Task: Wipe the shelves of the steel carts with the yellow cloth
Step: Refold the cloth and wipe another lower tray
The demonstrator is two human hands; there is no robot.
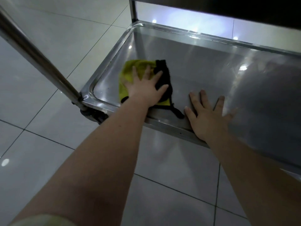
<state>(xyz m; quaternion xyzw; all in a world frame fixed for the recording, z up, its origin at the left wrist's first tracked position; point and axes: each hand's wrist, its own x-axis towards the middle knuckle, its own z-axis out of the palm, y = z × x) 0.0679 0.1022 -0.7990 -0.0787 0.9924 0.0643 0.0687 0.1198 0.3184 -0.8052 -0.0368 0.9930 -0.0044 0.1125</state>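
A yellow cloth point(130, 69) with black edging lies on the bottom shelf point(211, 66) of a steel cart, near the shelf's left front corner. My left hand point(146, 88) presses flat on the cloth with its fingers spread. My right hand point(206, 115) rests flat on the bare shelf just right of the cloth, fingers straight and spread, with its heel over the front rim.
A slanted steel post point(37, 57) rises from the cart's front left corner, above a caster point(92, 115). A rear post point(133, 8) stands at the back left corner. The shelf above point(228, 7) overhangs at the top. Glossy grey floor tiles point(48, 144) surround the cart.
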